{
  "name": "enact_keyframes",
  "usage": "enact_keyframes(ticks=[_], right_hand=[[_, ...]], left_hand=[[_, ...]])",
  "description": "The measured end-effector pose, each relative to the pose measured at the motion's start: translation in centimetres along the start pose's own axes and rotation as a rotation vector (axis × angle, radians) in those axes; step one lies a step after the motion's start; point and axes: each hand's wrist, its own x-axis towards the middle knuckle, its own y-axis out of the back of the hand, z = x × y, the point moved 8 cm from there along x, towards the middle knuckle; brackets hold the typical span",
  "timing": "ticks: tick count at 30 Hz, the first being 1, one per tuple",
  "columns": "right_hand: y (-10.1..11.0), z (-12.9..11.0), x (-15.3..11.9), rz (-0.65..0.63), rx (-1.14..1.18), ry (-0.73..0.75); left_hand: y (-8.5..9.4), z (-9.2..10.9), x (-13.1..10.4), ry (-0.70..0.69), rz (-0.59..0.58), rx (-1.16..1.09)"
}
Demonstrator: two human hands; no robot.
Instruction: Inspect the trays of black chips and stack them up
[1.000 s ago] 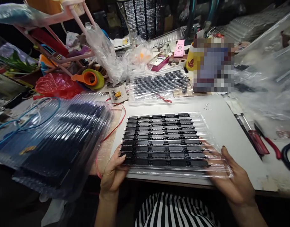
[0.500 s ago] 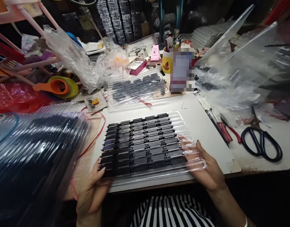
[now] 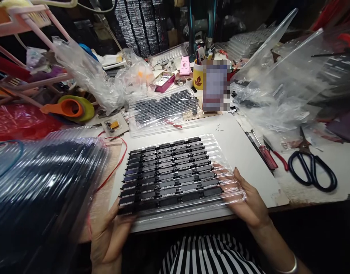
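Rows of black many-pinned connector-like parts [image 3: 169, 171] fill most of a clear plastic tray [image 3: 229, 179], whose right end shows bare grooves. My left hand [image 3: 113, 228] grips the tray's near left corner, its fingers partly hidden beneath. At the right end, my right hand [image 3: 249, 199] is closed on the edge, with fingers showing through the plastic underneath and the thumb at the rim. The tray is held over the white board [image 3: 243, 152] near the front edge.
A stack of filled clear trays [image 3: 49, 186] stands at left. Behind lies another filled tray [image 3: 163, 106]. On the right are a screwdriver [image 3: 268, 154], red-handled pliers [image 3: 280, 158], scissors [image 3: 312, 171] and crumpled plastic bags [image 3: 280, 91]. A yellow cup [image 3: 198, 78] stands at the back.
Both hands still hold the tray in nearly the same place. The surroundings on the right appear shifted slightly left as the view turns a little.
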Motion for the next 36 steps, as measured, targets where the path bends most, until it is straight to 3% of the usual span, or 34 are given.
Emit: enact_keyframes(ticks=[5, 11, 20, 29, 36], right_hand=[[-0.3, 0.3, 0.1, -0.011, -0.014, -0.002], [-0.2, 0.3, 0.1, 0.016, -0.033, 0.025], [0.9, -0.4, -0.1, 0.147, -0.167, 0.102], [1.9, -1.1, -1.2, 0.189, -0.312, 0.316], [2.5, -1.2, -1.9, 0.23, -0.416, 0.256]], left_hand=[[0.3, 0.0, -1.3, -0.083, 0.044, -0.044], [0.9, -1.0, -1.5, -0.019, 0.194, -0.006], [-0.2, -0.9, -1.0, -0.114, -0.038, 0.131], [-1.3, -1.6, -1.6, -0.122, -0.206, 0.206], [-1.7, -1.5, -1.7, -0.115, -0.264, 0.209]])
